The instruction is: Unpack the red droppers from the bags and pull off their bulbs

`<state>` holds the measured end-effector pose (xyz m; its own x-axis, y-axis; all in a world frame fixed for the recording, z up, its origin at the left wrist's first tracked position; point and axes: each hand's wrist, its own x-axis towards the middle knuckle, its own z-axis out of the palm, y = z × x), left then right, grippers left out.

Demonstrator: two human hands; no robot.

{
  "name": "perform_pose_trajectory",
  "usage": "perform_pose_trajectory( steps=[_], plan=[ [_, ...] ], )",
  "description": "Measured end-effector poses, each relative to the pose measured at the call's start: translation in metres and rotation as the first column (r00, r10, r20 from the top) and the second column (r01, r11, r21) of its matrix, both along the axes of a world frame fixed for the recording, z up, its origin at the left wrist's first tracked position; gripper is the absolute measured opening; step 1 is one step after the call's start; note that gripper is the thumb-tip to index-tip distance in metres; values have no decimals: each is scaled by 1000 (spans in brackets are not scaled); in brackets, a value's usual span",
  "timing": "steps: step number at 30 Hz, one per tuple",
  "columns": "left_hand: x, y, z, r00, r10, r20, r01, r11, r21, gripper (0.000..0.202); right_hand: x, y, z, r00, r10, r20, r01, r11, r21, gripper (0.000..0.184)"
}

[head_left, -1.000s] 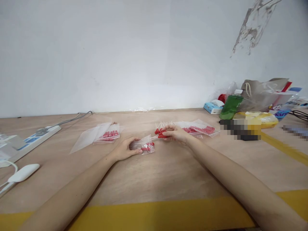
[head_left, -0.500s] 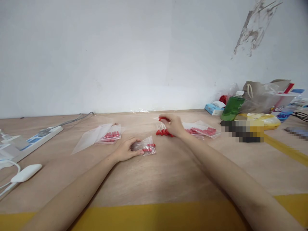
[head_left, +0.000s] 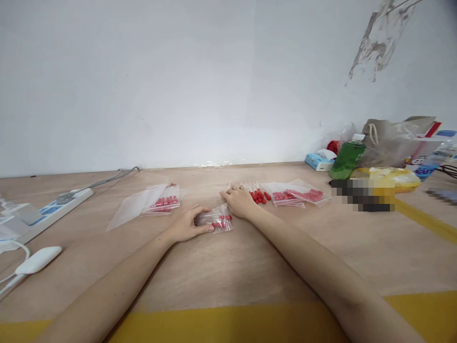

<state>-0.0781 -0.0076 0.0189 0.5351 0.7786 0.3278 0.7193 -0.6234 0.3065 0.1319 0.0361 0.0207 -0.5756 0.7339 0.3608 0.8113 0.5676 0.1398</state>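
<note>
Yellow band (head_left: 228,326): on the near side of the clear bag (head_left: 217,219), closest to my view.
Left hand (head_left: 187,224): thumb and fingers curved round the clear bag's left end, gripping it.
Right hand (head_left: 241,201): just past the clear bag's right end, fingers bent; from here I can't tell if they pinch anything.
Red-tipped sticks (head_left: 262,196): heaped beyond the clear bag, to its right.
Green bottle (head_left: 348,159): I see it well right of and beyond the clear bag.
</note>
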Motion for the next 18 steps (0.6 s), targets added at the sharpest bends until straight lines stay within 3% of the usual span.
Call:
perform_pose_trajectory(
  steps=[5, 10, 15, 18],
  plan=[
    [0, -1, 0, 1000, -9, 4, 9, 1000, -16, 52, 23, -19, -2, 966, 25, -257, -15, 999, 41, 20],
    [1, 1, -3, 998, -20, 57, 25, 996, -91, 54, 35, -48, -16, 812, 112, -572, -167, 985, -44, 11],
    [6, 0, -10, 992, -80, 101, 93, 987, -134, 55, 30, -55, -21, 785, 86, -614, -244, 953, -179, 17],
    [9, -2, -12, 990, -101, 100, 115, 984, -136, 54, 28, -52, -21, 789, 134, -600, -353, 897, -264, 26]
  ],
)
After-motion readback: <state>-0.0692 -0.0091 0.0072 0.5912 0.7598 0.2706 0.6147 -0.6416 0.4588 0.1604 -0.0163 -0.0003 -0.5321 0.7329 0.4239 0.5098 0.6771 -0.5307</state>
